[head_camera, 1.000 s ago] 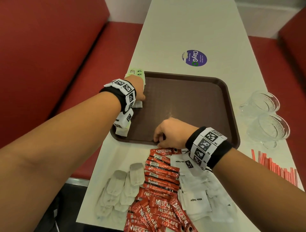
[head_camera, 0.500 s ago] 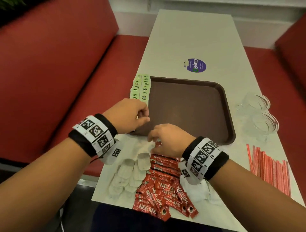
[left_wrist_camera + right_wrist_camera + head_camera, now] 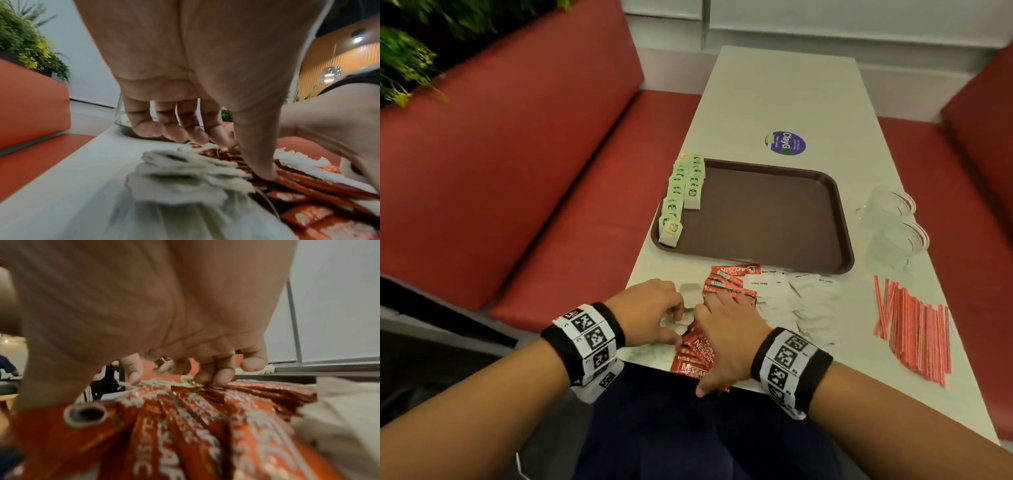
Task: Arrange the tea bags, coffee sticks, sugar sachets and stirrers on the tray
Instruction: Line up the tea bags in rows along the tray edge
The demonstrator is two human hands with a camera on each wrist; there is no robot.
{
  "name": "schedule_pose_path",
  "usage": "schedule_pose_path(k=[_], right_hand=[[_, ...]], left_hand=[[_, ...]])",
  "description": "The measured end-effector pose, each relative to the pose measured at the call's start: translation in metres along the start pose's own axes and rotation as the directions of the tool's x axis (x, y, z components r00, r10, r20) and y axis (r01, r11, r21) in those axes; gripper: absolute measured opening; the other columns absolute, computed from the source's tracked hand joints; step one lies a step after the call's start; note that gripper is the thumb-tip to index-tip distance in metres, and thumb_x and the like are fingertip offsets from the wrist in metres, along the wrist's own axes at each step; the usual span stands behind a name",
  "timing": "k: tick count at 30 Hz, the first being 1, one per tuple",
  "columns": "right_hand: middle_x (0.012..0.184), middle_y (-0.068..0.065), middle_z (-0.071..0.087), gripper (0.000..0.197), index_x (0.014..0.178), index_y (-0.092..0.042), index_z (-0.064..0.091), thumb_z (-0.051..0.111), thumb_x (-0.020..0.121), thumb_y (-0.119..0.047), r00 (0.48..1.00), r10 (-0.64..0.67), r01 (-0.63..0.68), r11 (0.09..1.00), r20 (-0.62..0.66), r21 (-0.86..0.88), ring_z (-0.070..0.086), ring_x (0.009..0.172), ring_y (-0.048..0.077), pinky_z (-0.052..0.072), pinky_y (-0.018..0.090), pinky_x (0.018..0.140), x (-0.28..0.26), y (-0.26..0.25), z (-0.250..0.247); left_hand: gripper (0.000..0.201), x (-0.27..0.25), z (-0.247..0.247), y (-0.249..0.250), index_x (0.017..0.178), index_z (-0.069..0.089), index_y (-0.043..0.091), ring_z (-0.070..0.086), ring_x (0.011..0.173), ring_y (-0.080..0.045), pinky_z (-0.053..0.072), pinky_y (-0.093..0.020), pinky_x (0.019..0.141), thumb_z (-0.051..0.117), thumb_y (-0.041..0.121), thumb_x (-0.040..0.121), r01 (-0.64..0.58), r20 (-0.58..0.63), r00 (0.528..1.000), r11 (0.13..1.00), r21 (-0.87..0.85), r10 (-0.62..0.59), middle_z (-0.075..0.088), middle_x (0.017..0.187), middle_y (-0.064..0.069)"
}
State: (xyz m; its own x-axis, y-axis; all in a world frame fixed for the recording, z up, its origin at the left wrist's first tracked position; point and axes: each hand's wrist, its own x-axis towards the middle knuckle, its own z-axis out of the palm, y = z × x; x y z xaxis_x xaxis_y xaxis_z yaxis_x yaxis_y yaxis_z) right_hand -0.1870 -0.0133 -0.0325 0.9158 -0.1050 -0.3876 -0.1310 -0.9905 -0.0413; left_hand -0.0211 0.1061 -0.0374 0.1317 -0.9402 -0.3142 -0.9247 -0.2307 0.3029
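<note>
I've pulled both hands back from the tray (image 3: pixel 750 260) to the piles at the table's near edge. My left hand (image 3: pixel 650 313) pinches loose tea bags (image 3: pixel 690 296); my right hand (image 3: pixel 729 337) lies flat, fingers released, on the coffee sticks (image 3: pixel 729 284). Two rows of tea bags already line the tray's left side.

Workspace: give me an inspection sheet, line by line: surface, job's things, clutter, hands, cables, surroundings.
Surface: white table, purple round sticker beyond the brown tray.
Job's things: two rows of green-tagged tea bags along the tray's left side; loose tea bags, red coffee sticks, white sugar sachets and red stirrers off the tray, on the table.
Clutter: clear glass bowls right of the tray.
Hands: left hand over the loose tea bags, grip unclear; right hand spread on the coffee sticks.
Cables: nothing seen.
Surroundings: red benches either side, plants behind the left one.
</note>
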Motion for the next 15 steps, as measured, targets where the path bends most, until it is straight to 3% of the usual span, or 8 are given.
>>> schedule_pose_path(k=[8,15], right_hand=[[0.131,0.004,0.048,0.088,0.13,-0.022,0.047,0.069,0.065,-0.078,1.0,0.004,-0.004,1.0,-0.009,0.0,0.041,0.122,0.026,0.038,0.047,0.105,0.007,0.018,0.005],[0.132,0.003,0.048,0.081,0.131,-0.024,0.046,0.07,0.071,-0.073,1.0,0.029,-0.029,0.999,-0.002,0.019,0.043,0.121,0.025,0.038,0.046,0.103,0.015,0.029,0.004]], left_hand=[[0.034,0.01,0.005,0.001,0.111,0.061,0.029,0.054,0.1,-0.012,0.047,-0.03,0.087,0.069,0.049,0.084,0.049,-0.024,0.999,0.999,-0.013,-0.049,0.054,0.107,0.009],[0.04,0.021,-0.002,0.006,0.12,0.066,0.028,0.057,0.105,-0.018,0.05,-0.038,0.088,0.06,0.052,0.088,0.039,0.058,0.997,0.983,0.18,-0.05,0.06,0.114,0.004]])
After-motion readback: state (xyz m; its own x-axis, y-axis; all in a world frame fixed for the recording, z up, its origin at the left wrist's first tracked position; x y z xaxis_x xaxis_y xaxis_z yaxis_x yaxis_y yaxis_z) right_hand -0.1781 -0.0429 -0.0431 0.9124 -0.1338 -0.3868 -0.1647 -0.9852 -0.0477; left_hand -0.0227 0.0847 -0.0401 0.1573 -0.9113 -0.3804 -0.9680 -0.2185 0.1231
